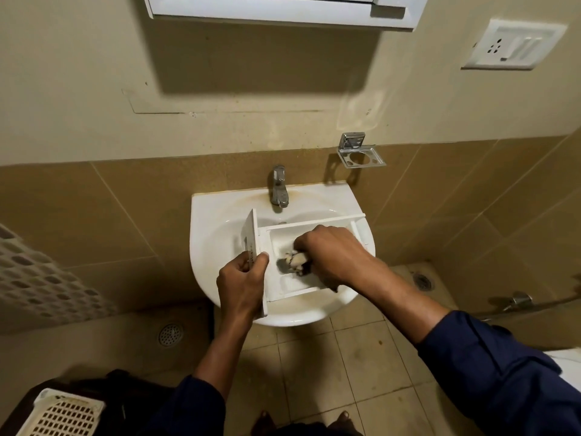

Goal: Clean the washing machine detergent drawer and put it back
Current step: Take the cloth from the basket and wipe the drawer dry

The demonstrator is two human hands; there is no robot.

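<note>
Cabinet [283, 9] cropped by top edge; drawer [283, 287] floor partly hidden beneath right hand [333, 253].

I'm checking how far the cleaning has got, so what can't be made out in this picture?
Head view only:
- Right half of the detergent drawer: its compartments are hidden under the right hand.
- The scrubbing thing in that hand: blurred, brush or cloth unclear.
- Markings on the drawer front, beside the left hand: too small.
- Tap: whether water runs cannot be told.
- Sink drain: hidden by the drawer.
</note>
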